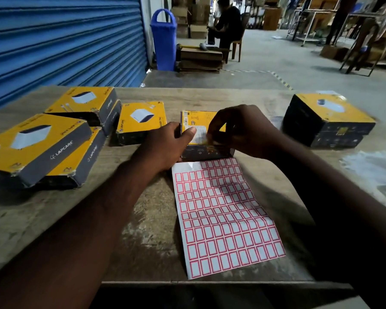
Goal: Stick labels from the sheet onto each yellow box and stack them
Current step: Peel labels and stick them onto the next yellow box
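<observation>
Scuffed table (54, 219) by blue shutter (65, 41); left hand (165, 146) and right hand (241, 130) with grip on middle yellow box (196, 121).

The light is dim and flat, brightest on the concrete floor (276, 56) toward 1 o'clock, while the near foreground at 6 o'clock sinks almost to black. Motion blur smears the right hand (239, 130). A soft shadow crosses the upper part of the label sheet (223, 219). Wide-angle distortion bows the desk (152, 230) edge and the blue shutter (65, 41) at 10 o'clock. The background is soft and grainy.
</observation>
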Action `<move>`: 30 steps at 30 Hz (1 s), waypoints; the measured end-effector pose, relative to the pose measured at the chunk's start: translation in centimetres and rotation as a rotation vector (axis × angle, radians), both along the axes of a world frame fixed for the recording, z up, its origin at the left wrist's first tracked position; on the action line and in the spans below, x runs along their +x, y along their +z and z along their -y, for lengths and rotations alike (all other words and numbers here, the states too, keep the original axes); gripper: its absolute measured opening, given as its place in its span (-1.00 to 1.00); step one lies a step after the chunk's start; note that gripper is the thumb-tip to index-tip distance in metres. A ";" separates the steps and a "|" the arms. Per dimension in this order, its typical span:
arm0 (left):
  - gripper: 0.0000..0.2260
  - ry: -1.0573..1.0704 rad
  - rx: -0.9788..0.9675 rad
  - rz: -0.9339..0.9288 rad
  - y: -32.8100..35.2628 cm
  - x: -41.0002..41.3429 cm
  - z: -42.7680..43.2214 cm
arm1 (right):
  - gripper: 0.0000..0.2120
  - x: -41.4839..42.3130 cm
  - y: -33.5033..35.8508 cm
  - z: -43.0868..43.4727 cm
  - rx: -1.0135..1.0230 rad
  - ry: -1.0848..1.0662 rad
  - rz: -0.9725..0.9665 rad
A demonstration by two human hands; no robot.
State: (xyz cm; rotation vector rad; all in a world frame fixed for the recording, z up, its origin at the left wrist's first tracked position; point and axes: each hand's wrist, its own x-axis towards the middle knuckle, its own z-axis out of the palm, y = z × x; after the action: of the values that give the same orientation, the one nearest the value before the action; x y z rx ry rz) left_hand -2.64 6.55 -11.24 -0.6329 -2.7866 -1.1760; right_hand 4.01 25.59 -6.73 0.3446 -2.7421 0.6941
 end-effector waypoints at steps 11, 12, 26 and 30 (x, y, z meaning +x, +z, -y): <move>-0.69 -0.052 -0.031 -0.089 3.5 0.6 2.2 | -0.92 1.4 1.4 0.8 0.076 0.156 0.113; -0.70 -0.165 -0.062 0.014 3.9 1.0 2.5 | -0.91 1.3 1.1 1.0 0.103 0.162 0.138; -0.87 -0.542 -0.316 0.230 4.3 1.4 3.2 | -0.78 1.7 1.1 1.9 0.237 0.192 0.289; -0.89 -0.554 -0.265 0.286 4.4 1.5 3.2 | -0.82 1.8 1.3 1.9 0.217 0.187 0.304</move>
State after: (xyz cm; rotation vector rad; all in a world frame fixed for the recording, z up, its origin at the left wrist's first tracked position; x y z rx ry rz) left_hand -1.15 3.33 -6.80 -1.4410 -3.1465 -1.0298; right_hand 5.79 23.67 -5.41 0.5945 -3.1147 0.5299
